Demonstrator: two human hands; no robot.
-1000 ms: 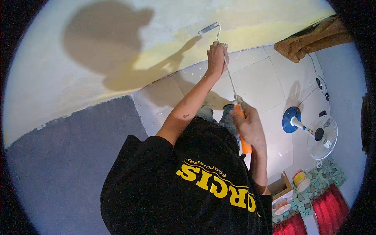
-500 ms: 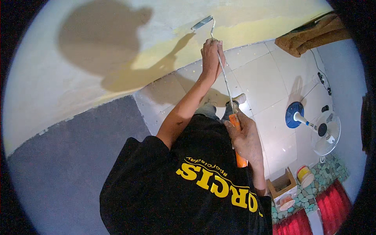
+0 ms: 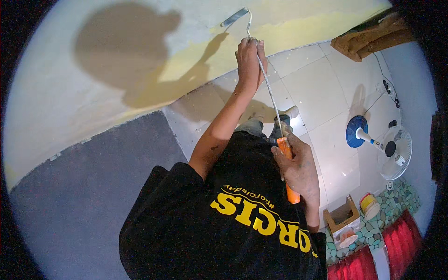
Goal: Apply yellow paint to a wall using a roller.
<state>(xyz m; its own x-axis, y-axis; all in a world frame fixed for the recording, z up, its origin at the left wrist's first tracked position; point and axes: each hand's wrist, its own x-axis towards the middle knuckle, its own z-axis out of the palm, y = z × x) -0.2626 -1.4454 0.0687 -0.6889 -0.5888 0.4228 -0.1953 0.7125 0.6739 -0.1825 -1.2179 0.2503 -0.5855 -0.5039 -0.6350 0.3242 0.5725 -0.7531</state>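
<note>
A small paint roller [image 3: 234, 17] rests against, or very near, the wall at the top of the view. Its grey-blue roller head sits on a bent, paint-spattered metal rod that ends in an orange handle [image 3: 292, 194]. My left hand [image 3: 250, 64] is closed round the rod just below the bend. Lower down and to the right, my right hand [image 3: 299, 162] grips the orange handle, hiding its middle. On the wall [image 3: 303, 29], a yellow painted patch meets a paler, whitish area. Shadows of my head and arm fall across it.
A standing fan [image 3: 394, 151] with a blue base is on the tiled floor [image 3: 317, 88] at right. Brown cloth [image 3: 373, 37] hangs at upper right. A wooden box [image 3: 340, 215], a yellow-and-red round container [image 3: 369, 205] and red fabric [image 3: 354, 266] lie at lower right. A dark grey surface [image 3: 98, 196] fills the left.
The roller head has moved up the wall and a little left, with my left hand following. The orange handle and my right hand have shifted slightly right. Both hands keep their grip.
</note>
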